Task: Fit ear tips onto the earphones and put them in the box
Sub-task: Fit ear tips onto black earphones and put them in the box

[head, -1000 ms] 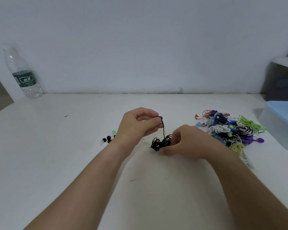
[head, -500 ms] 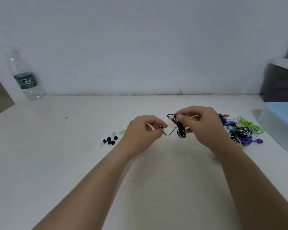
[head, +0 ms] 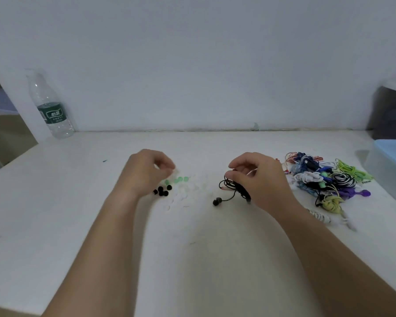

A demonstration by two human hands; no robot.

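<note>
1. Vs 0.5 s ago: the hands no longer meet mid-tabletop. The left hand has let go of the cord & moved left; it's now over the ear tips.
2. The right hand now holds the black earphone alone. Its grip is fingers & thumb curled round the bunched cord, just above the tabletop, centre-right.
3. One earbud now hangs free on a short cord, near-left of the bundle. Earlier that cord ran across to the left hand. Can't tell if the bud touches the tabletop.
4. Left grip: fingertips curled down & drawn together, motion-blurred. Can't tell if they pinch a tip or nothing.
5. Ear tips: black ones sit by the left wrist, green ones just beyond. The pale ones to the right are hard to make out on the white top. Some are hidden under the left hand.
6. More of the coloured earphone pile shows than before. Its left edge is behind the right hand.
7. The box is at far right w/ a pale blue top & cut off by the frame edge; its inside isn't seen.
8. The bottle, far left, has a green label w/ white writing, too blurred to read.
</note>
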